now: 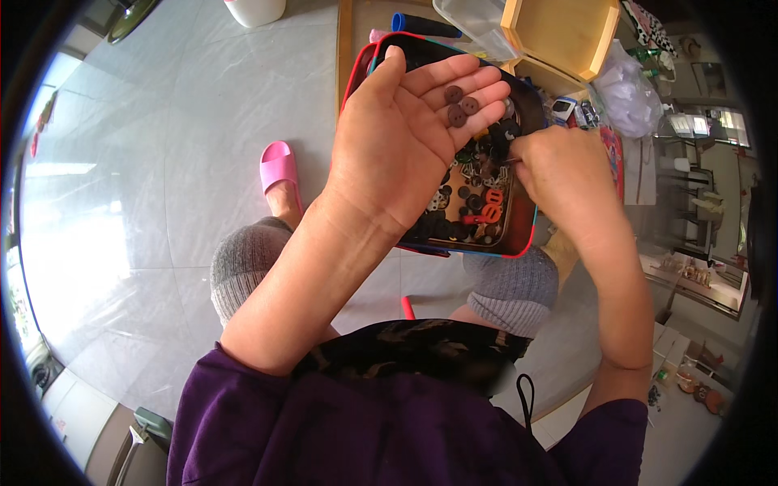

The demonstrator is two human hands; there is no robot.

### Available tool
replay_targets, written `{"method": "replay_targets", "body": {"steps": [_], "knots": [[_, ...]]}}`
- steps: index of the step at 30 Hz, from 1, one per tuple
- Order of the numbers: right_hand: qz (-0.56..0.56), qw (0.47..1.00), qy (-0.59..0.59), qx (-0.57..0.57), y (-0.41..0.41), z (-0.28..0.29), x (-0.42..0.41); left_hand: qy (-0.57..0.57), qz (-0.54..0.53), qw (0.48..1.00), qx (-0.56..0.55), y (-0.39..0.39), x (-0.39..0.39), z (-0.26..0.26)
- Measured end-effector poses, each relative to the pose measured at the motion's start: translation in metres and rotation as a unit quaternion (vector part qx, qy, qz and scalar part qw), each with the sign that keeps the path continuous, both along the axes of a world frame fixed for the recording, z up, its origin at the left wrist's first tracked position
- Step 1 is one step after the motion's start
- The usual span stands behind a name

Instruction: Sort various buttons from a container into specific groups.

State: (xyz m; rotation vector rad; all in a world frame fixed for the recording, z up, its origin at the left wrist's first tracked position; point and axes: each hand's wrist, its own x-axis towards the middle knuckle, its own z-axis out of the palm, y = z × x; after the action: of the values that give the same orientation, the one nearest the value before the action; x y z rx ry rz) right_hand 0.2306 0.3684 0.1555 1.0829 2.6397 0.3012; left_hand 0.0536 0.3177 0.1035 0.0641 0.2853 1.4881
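Observation:
My left hand [395,133] is palm up with its fingers nearly straight. Several small brown two-hole buttons [468,106] lie on the fingers, close together. Beneath it is a rectangular tin box [524,248] with a red and blue edge, partly hidden by the hand. Loose dark buttons [474,201], small metal fasteners [480,176] and orange-red plastic pieces [493,209] lie inside. My right hand [559,161] reaches over the tin's right side, fingers bent towards the contents. A thin shiny sliver shows at its fingertips; what it is cannot be told.
Beyond the tin stand an open wooden box [559,36] and a blue-ended dark roll [425,25]. A plastic bag [629,91] lies at the right. My knees in grey knee warmers [513,288] are below the tin. A red object [407,308] lies on the tiled floor.

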Motion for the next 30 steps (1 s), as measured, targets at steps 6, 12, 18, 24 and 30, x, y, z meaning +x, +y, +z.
{"method": "replay_targets", "body": {"steps": [6, 12, 18, 24, 30], "knots": [[0.040, 0.996, -0.050, 0.066, -0.004, -0.008, -0.009, 0.000, -0.001, 1.000, 0.002, 0.000, 0.001, 0.000], [0.037, 0.996, -0.031, 0.081, -0.001, -0.016, -0.004, 0.006, 0.000, 1.000, -0.006, 0.001, 0.002, 0.002], [-0.024, 0.985, 0.163, -0.056, 0.006, 0.005, 0.005, 0.013, -0.014, 1.000, -0.024, 0.000, 0.001, 0.001], [-0.229, 0.846, 0.408, -0.255, 0.005, 0.015, 0.008, 0.036, -0.066, 0.996, -0.055, 0.000, 0.002, 0.002], [-0.161, 0.876, 0.426, -0.156, -0.003, 0.013, -0.009, 0.030, -0.090, 0.995, -0.043, 0.000, 0.001, -0.002]]}}
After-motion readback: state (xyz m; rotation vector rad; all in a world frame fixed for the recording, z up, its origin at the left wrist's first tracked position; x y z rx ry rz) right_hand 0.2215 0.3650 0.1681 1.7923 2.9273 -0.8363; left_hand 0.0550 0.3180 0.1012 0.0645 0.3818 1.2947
